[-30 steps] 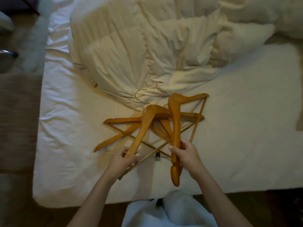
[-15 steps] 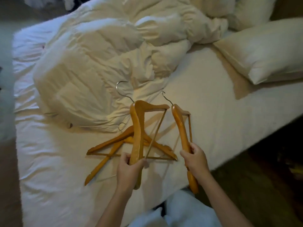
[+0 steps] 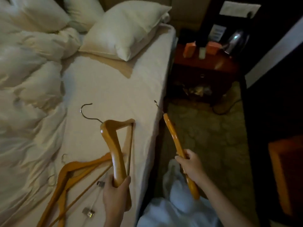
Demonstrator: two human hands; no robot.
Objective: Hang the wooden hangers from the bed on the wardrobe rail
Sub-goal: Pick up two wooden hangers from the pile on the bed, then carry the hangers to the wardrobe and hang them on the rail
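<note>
My left hand (image 3: 117, 192) grips one end of a wooden hanger (image 3: 113, 145), lifted above the bed (image 3: 101, 89) with its metal hook pointing up and to the left. My right hand (image 3: 191, 164) holds a second wooden hanger (image 3: 173, 135) by its arm, seen edge-on, out past the bed's right edge above the carpet. Two more wooden hangers (image 3: 70, 176) with clip bars lie crossed on the sheet at the lower left. No wardrobe rail is in view.
A rumpled duvet (image 3: 27, 79) fills the left of the bed, with pillows (image 3: 124, 30) at its head. A red-brown bedside table (image 3: 205, 63) with small boxes and a kettle (image 3: 236, 41) stands right of the bed. Patterned carpet (image 3: 213, 136) lies between bed and dark furniture.
Both hands have lifted a hanger each off the pile and apart. The right hanger has swung out past the bed's edge, and the view has turned right toward the bedside table.
</note>
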